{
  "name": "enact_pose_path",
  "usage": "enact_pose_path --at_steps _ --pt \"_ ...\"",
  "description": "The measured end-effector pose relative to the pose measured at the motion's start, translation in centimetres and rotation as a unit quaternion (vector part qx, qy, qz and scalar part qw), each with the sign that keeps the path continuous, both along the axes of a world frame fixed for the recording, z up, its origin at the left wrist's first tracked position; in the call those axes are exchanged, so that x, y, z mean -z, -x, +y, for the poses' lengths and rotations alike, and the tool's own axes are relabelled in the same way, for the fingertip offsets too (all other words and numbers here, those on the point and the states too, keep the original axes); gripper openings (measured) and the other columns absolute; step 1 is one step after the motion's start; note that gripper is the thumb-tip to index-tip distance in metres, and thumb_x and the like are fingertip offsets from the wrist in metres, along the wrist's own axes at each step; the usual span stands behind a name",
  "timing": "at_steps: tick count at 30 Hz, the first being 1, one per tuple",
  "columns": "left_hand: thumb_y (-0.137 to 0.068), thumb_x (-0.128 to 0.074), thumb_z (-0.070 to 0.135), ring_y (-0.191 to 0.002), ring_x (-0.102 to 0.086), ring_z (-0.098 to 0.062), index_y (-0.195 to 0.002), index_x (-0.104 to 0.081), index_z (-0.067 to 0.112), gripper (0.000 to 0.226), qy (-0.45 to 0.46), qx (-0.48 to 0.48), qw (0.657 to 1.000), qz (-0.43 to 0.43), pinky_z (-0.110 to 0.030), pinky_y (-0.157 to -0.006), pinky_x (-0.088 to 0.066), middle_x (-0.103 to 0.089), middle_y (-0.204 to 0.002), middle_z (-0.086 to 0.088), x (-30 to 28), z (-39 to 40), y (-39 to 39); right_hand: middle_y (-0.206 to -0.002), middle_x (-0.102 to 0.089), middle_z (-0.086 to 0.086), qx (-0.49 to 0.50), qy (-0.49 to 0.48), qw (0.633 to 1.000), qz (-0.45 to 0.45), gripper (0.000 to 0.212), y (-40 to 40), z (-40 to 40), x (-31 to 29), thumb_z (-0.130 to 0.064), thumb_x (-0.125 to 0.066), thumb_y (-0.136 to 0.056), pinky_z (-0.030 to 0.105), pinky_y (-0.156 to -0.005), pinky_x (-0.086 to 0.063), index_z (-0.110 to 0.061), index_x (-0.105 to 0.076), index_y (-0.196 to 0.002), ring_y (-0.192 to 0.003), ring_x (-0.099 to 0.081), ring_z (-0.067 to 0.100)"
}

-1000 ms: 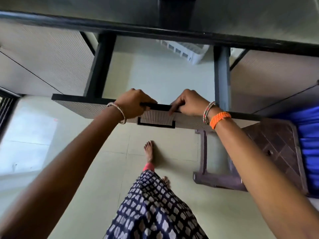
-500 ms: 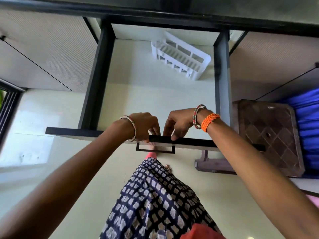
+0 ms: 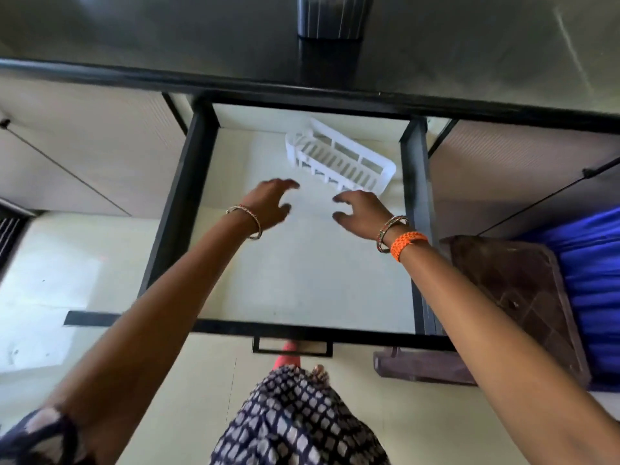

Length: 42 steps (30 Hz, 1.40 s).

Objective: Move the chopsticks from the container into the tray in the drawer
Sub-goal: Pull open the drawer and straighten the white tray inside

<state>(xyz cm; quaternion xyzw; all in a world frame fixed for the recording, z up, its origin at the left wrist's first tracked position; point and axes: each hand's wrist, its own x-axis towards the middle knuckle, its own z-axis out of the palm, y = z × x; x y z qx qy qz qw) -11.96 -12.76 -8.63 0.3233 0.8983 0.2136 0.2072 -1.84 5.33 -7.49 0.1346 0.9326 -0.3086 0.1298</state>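
The drawer (image 3: 181,209) is pulled wide open, with black sides and a pale floor. A white slotted tray (image 3: 339,159) lies at an angle in its far right corner and holds nothing. My left hand (image 3: 270,203) and my right hand (image 3: 360,209) both hover inside the drawer just short of the tray, fingers spread, holding nothing. A dark ribbed container (image 3: 330,16) stands on the black countertop (image 3: 469,55) above the drawer; its top is cut off by the frame's edge and no chopsticks show.
A brown plastic stool (image 3: 523,297) stands to the right of the drawer, beside a blue cloth (image 3: 593,280). Closed beige cabinet fronts (image 3: 84,139) flank the drawer. The drawer's front handle (image 3: 292,347) is near my patterned skirt.
The drawer has been pulled out fully. Both hands have let go of its front edge and reached forward into the drawer toward the white tray.
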Motion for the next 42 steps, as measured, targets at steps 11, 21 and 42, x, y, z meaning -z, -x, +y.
enact_pose_path --at_steps 11,21,42 --pt "-0.084 -0.053 0.008 -0.139 -0.028 -0.029 -0.137 -0.034 0.014 0.056 0.153 0.1 0.957 0.227 -0.049 -0.116 -0.013 -0.039 -0.144 -0.012 7.8 7.5 10.8 -0.133 -0.053 0.016 -0.017 -0.119 0.988 -0.098 0.056 9.5 5.4 7.5 -0.003 -0.053 -0.083 0.043 -0.097 -0.048 -0.017 -0.042 -0.136 -0.119 -0.052 0.037" --pt "-0.086 -0.051 0.015 -0.083 -0.063 -0.04 -0.109 -0.052 0.013 0.023 0.147 0.081 0.968 0.187 -0.036 -0.065 -0.042 -0.07 -0.091 -0.017 8.2 2.8 5.0 -0.118 -0.062 0.018 -0.044 -0.111 0.987 -0.112 0.038 4.3 1.5 8.2 -0.006 -0.05 -0.081 0.041 -0.084 -0.05 -0.014 -0.058 -0.118 -0.107 -0.058 0.041" --pt "-0.079 -0.05 0.006 -0.104 -0.063 -0.027 -0.104 -0.063 0.019 0.03 0.342 0.126 0.931 0.005 -0.032 -0.079 -0.051 -0.066 -0.113 -0.006 6.6 -4.1 -7.5 -0.147 -0.041 0.006 -0.204 -0.034 0.934 -0.29 0.045 -4.9 -4.9 6.1 -0.023 -0.054 -0.089 0.034 -0.107 -0.036 -0.017 -0.049 -0.133 -0.133 -0.04 0.024"
